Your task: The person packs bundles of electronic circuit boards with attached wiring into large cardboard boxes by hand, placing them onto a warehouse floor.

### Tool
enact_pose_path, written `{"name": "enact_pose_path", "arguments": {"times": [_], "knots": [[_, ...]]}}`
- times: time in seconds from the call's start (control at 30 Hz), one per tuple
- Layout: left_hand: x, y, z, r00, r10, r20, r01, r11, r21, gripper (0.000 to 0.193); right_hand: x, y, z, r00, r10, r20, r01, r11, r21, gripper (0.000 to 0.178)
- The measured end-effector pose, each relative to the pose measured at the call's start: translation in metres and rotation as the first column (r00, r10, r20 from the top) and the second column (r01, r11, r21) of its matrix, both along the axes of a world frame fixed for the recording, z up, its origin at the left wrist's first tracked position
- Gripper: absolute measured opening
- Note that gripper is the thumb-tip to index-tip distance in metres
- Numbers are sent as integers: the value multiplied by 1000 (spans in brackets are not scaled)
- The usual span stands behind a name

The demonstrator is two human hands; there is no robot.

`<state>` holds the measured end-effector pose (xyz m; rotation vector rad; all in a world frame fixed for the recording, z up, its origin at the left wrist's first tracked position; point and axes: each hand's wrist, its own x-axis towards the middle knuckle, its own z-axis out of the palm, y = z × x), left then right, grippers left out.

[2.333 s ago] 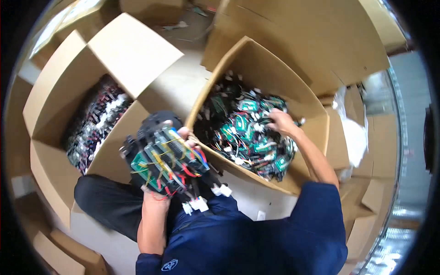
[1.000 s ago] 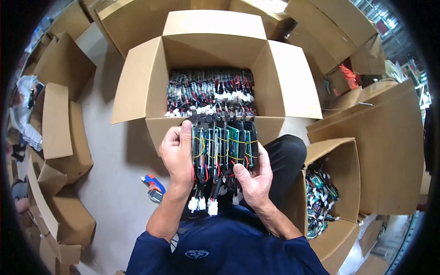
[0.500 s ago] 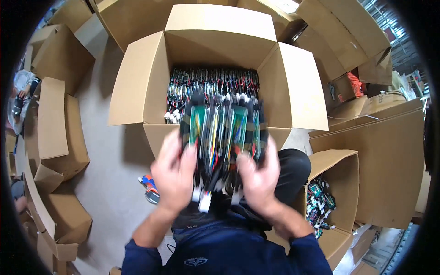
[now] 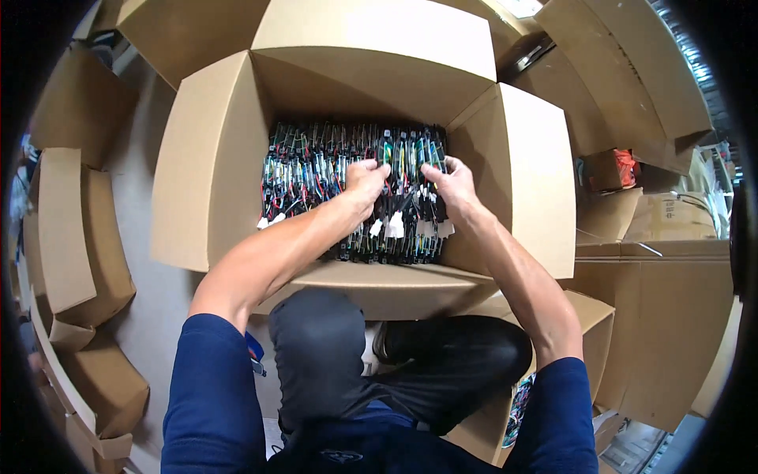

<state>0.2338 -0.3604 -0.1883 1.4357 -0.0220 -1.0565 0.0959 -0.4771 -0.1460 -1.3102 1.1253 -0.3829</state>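
Observation:
Both my arms reach into a large open cardboard box (image 4: 355,274) in front of me. Rows of thin circuit boards (image 4: 304,170) with coloured wires and white connectors stand on edge inside it. A bundle of circuit boards (image 4: 405,162) is squeezed between my hands, low in the box on its right side, among the other boards. My left hand (image 4: 366,183) closes on the bundle's left side, thumb near the top. My right hand (image 4: 453,183) grips its right side. White plugs (image 4: 395,225) hang from the bundle's near end. The fingers' far sides are partly hidden.
Open flaps (image 4: 207,162) spread from the box's rim. A smaller carton (image 4: 588,324) with more boards stands at my right, partly behind my arm. Other cartons (image 4: 67,237) line the left, and a tall box (image 4: 647,332) is on the right. My knees (image 4: 320,340) are close to the box.
My hands have carried the bundle of circuit boards from above my lap forward and down into the big box. My body has leaned closer to it.

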Motion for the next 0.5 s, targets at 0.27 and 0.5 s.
{"name": "enact_pose_path", "arguments": {"times": [0.27,0.5], "knots": [[9,9,-100,919,-223,324,119,943,312,13,27,6,-97,986,51,-160,-54,998,-17,57],[17,7,-127,898,-114,425,-40,941,337,29,23,17,-144,941,90,-327,-188,940,-284,56]]}}
